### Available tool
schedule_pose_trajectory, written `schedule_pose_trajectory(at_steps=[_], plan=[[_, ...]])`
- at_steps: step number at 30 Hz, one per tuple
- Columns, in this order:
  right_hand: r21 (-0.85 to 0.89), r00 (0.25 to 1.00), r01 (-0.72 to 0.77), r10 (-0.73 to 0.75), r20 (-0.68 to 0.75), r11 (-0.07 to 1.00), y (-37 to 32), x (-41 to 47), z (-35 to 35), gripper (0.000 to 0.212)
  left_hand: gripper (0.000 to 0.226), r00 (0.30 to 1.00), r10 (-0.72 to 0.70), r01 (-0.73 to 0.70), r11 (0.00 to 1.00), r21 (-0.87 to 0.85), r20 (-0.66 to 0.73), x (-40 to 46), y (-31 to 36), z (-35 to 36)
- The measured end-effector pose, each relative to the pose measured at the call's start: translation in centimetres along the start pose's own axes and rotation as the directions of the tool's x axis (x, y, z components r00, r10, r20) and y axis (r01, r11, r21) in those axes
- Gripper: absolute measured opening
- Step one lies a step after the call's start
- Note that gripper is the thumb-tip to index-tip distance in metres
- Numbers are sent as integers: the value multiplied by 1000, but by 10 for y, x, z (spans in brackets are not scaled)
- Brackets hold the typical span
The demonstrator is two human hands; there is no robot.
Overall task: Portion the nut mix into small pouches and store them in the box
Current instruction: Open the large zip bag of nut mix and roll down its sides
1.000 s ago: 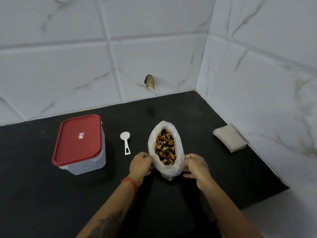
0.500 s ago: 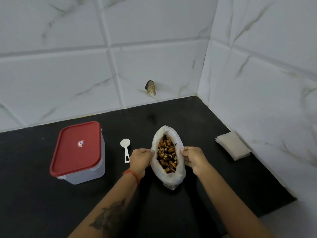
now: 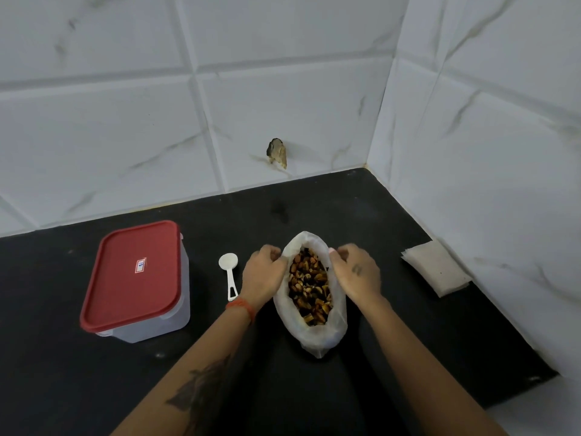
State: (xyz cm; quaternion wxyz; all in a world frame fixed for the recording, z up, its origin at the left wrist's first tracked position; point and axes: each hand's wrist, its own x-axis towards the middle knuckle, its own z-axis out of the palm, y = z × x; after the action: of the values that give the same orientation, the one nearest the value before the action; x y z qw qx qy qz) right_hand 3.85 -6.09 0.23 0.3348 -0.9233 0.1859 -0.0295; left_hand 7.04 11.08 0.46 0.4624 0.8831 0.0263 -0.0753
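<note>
A white plastic bag (image 3: 314, 336) stands open on the black counter, filled with brown and dark nut mix (image 3: 309, 286). My left hand (image 3: 262, 275) grips the bag's left rim near its far end. My right hand (image 3: 356, 272) grips the right rim opposite it. A white plastic scoop (image 3: 229, 272) lies just left of my left hand, bowl pointing away. Further left stands a clear box (image 3: 147, 322) closed with a red lid (image 3: 133, 275). A stack of small whitish pouches (image 3: 435, 267) lies at the right, against the wall.
The black counter (image 3: 408, 335) ends at white marble-patterned tiled walls behind and to the right. A chipped hole (image 3: 277, 152) shows in the back wall tile. A white ledge (image 3: 540, 413) borders the counter at the bottom right.
Both hands have slid along the bag's rim from its near end toward its far end. The bag's mouth stays open.
</note>
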Motion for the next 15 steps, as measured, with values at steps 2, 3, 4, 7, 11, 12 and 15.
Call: schedule_pose_trajectory(at_steps=[2, 3, 4, 7, 11, 12, 15], plan=[[-21, 994, 107, -107, 20, 994, -6, 11, 6, 33, 32, 997, 78, -78, 996, 43, 11, 8, 10, 5], [-37, 990, 136, -135, 34, 990, -9, 16, 9, 30, 35, 995, 102, -103, 993, 65, 18, 12, 12, 7], [-41, 990, 135, -133, 47, 990, -12, 19, 11, 26, 34, 993, 114, -115, 989, 93, 18, 16, 12, 10], [249, 980, -151, 112, 163, 957, -13, 37, 12, 16, 26, 998, 59, -60, 994, 89, 12, 30, 13, 10], [566, 772, -623, 310, 555, 540, -7, 46, 5, 13, 21, 891, -267, 407, 828, -386, 368, 44, 17, 1], [569, 744, -658, 311, 592, 493, -4, 49, 9, 12, 23, 832, -315, 522, 723, -452, 456, 43, 17, 0], [466, 790, -582, 327, 518, 667, -7, 50, 17, 10, 25, 868, -333, 469, 794, -387, 369, 46, 9, 6]])
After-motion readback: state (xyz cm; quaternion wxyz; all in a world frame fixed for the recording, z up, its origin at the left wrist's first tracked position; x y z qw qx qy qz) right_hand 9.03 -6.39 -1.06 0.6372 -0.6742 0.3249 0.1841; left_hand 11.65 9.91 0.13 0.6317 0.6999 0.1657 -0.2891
